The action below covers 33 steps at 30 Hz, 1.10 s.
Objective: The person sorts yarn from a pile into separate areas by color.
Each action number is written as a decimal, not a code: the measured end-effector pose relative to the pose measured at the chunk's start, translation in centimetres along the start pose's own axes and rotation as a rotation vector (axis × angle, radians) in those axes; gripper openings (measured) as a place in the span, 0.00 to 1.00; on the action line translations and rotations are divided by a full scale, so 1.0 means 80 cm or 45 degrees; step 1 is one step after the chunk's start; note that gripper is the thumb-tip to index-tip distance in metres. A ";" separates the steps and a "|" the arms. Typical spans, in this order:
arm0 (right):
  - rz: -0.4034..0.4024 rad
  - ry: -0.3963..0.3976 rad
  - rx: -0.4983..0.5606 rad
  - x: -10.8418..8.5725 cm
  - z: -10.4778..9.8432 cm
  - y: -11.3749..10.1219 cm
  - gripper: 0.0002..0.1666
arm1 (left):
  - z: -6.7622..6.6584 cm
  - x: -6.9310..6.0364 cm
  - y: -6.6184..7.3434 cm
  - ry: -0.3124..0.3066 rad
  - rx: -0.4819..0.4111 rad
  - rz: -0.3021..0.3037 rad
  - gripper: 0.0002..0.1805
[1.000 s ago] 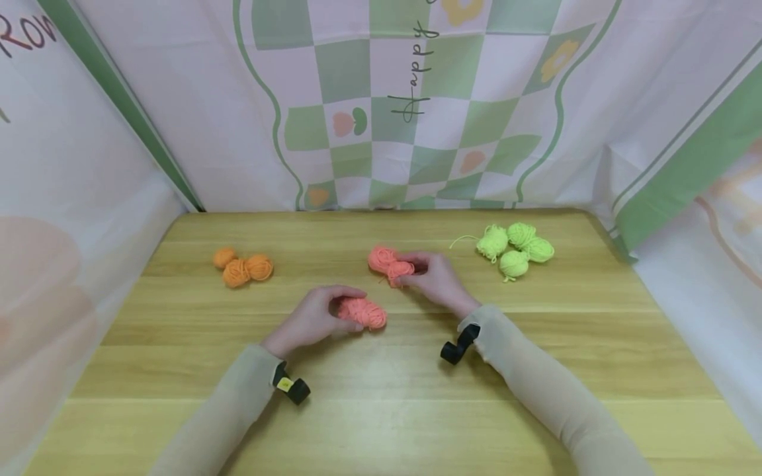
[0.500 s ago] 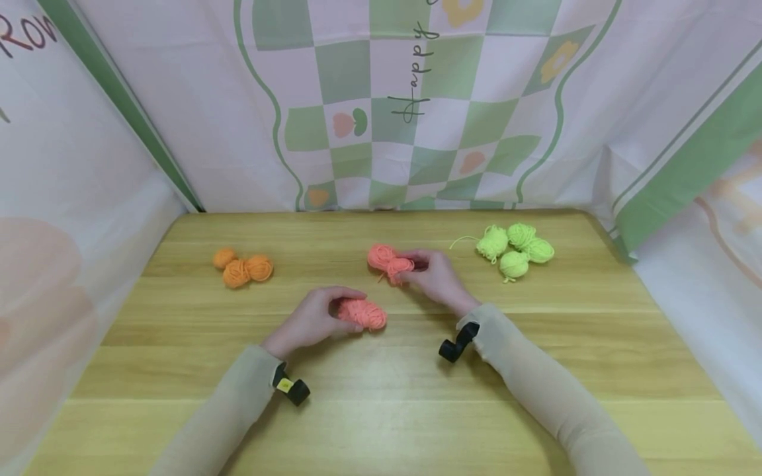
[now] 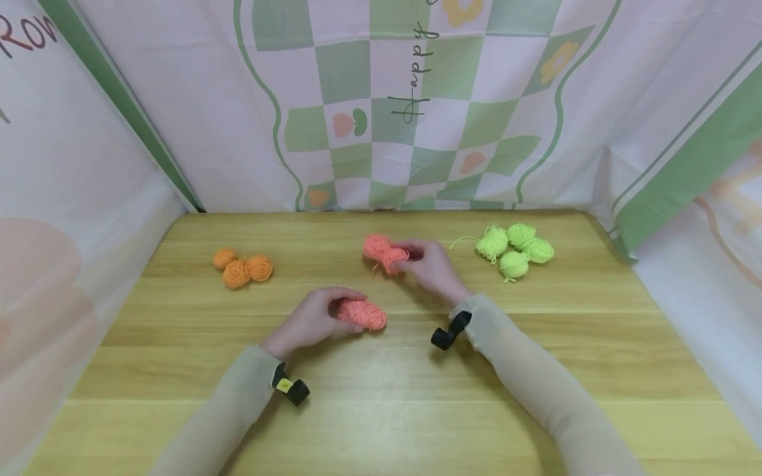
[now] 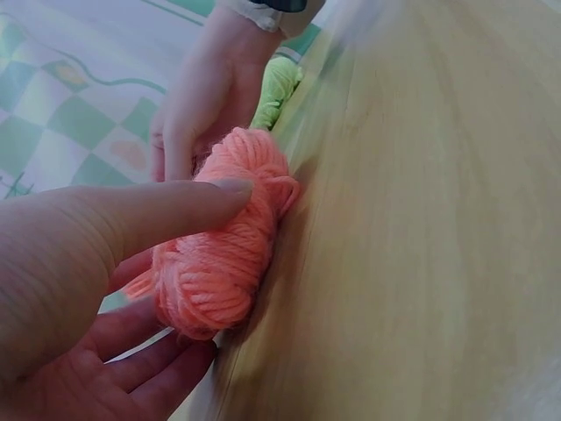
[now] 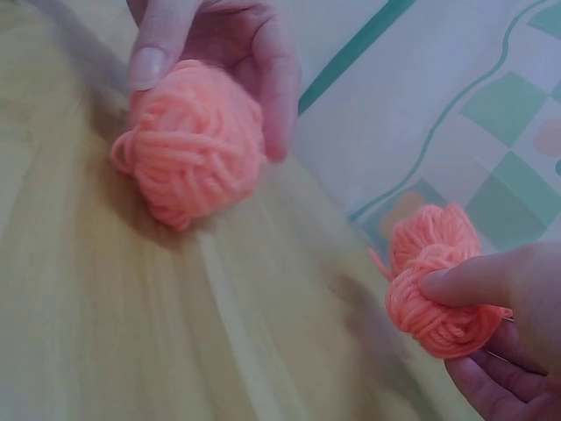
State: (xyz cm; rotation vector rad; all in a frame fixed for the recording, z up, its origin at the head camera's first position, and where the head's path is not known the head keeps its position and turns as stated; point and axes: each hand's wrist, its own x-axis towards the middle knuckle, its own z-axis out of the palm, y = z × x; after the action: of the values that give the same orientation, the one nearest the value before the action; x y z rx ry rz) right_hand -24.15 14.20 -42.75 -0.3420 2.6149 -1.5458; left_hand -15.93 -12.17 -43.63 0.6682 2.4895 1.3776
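Observation:
My left hand (image 3: 309,320) holds a coral ball of yarn (image 3: 364,315) at the middle of the table, thumb on one side and fingers on the other. In the left wrist view this ball (image 4: 223,241) looks oblong, with a loose loop on its side. Farther back, my right hand (image 3: 431,270) pinches a second coral ball of yarn (image 5: 443,303) between thumb and fingers. Another coral lump of yarn (image 3: 377,246) sits against its far left side; I cannot tell whether they are joined. A shadow falls on the table beside it in the right wrist view.
Three orange yarn balls (image 3: 236,272) lie together at the back left of the wooden table (image 3: 381,410). Several lime-green yarn balls (image 3: 514,263) are grouped at the back right, one trailing a loose strand. A patterned cloth (image 3: 351,158) hangs behind the table's far edge.
My right hand has moved a little away from me and to the left, and both coral lumps beside it have moved along. My left hand and its ball have stayed put.

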 end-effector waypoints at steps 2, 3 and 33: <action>-0.007 -0.003 -0.002 0.004 0.000 -0.001 0.25 | 0.000 0.000 0.000 -0.001 0.003 -0.005 0.30; -0.011 -0.002 -0.005 0.006 0.001 -0.001 0.26 | 0.000 0.000 0.000 -0.002 0.005 -0.010 0.30; 0.017 0.089 0.073 0.076 0.012 -0.002 0.22 | 0.000 -0.001 -0.001 0.010 0.006 -0.001 0.29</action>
State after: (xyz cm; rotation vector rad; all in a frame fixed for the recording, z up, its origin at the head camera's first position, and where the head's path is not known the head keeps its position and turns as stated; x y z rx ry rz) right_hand -29.85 11.88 -42.85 -0.2703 2.6119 -1.6539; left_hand -15.89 -12.28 -43.72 0.6642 2.4996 1.3771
